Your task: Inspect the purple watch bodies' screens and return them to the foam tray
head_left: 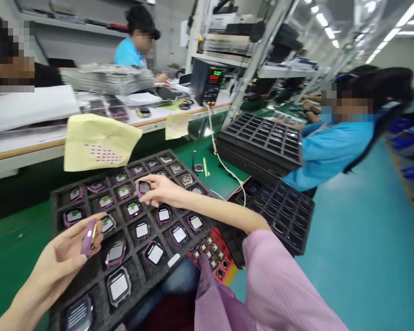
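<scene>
Right grip (158,189) pinched a purple-rimmed square watch case (144,187) above the black foam tray (57,198) on the green table (10,248); left grip (67,255) pinched a purple watch body (89,237), factory aisle beyond.

I am sitting at a line in an electronics assembly factory. On my green bench (10,248) lies a black foam tray (124,216) with watch-like devices in its cells, more stacked black trays (262,138) stand far right, and a power supply with lit red and green digits (212,82) sits on the far bench. Workers in blue shirts (327,147) sit at neighbouring benches under long rows of ceiling strip lights (326,25).
</scene>
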The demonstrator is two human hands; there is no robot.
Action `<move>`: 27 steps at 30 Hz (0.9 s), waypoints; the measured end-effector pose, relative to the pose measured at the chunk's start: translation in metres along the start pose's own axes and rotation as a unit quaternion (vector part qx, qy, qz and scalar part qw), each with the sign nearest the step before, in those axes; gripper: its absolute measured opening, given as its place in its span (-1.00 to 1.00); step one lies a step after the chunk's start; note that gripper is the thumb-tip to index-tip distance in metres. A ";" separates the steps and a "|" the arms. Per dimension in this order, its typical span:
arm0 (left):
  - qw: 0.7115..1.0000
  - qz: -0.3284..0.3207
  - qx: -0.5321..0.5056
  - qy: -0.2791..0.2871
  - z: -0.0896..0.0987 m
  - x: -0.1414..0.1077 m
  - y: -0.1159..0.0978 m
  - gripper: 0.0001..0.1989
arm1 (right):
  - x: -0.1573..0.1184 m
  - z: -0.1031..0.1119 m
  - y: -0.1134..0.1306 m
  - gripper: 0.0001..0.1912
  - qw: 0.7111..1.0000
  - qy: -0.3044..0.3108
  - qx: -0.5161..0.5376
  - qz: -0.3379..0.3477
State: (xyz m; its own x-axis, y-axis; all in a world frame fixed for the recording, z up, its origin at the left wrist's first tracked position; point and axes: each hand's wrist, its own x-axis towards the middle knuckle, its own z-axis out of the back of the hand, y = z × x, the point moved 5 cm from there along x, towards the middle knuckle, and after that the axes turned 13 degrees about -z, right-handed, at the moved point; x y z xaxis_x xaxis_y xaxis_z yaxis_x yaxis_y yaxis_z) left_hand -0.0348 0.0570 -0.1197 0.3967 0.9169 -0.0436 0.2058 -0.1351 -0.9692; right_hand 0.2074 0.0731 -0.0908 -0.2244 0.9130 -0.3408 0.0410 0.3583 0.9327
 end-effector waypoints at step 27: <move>0.981 -0.023 -0.190 -0.025 -0.064 0.031 0.010 -0.71 | -0.003 0.002 -0.001 -0.72 0.993 0.035 -0.089 0.064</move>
State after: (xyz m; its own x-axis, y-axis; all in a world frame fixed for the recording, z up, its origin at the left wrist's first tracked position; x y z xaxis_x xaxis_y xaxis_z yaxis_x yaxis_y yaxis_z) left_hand 0.0364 0.0601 -0.1155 0.3372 0.9412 -0.0222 0.5444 -0.2142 -0.8110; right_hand 0.2103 0.0700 -0.0911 -0.2960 0.9305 -0.2157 -0.0985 0.1949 0.9759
